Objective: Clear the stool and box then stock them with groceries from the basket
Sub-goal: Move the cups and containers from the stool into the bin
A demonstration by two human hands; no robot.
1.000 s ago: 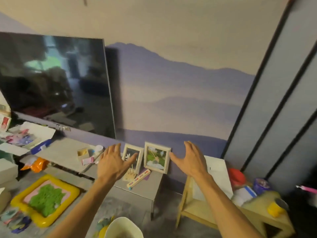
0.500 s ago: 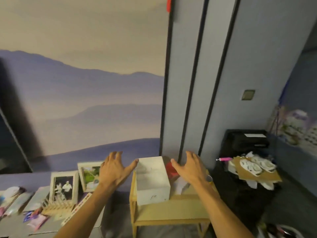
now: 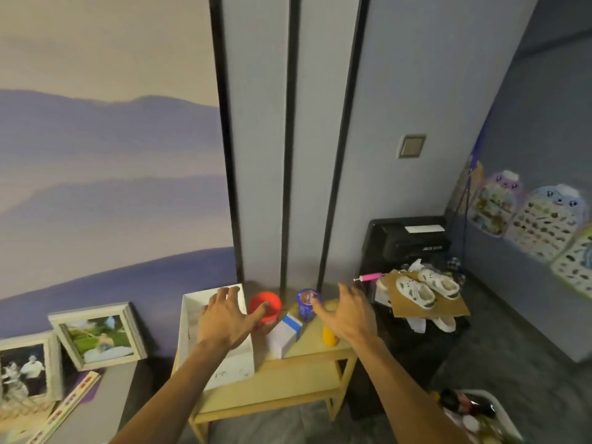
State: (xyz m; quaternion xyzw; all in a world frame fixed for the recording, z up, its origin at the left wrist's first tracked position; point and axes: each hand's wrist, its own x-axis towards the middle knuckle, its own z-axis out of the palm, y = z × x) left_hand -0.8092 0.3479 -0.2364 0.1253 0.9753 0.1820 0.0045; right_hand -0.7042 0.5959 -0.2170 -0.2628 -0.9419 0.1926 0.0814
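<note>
Both hands spread wide, holding nothing; left hand [image 3: 224, 318] hovers over the white box [image 3: 221, 366] on the stool [image 3: 288, 376], right hand [image 3: 347, 310] above the blue can [image 3: 307, 304]; red cup [image 3: 265, 306] and small carton [image 3: 283, 334] look light and rigid, best gripped round their sides.

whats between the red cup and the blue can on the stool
Head view: a white carton with a blue stripe lies slightly in front of the gap between red cup and blue can.
</note>
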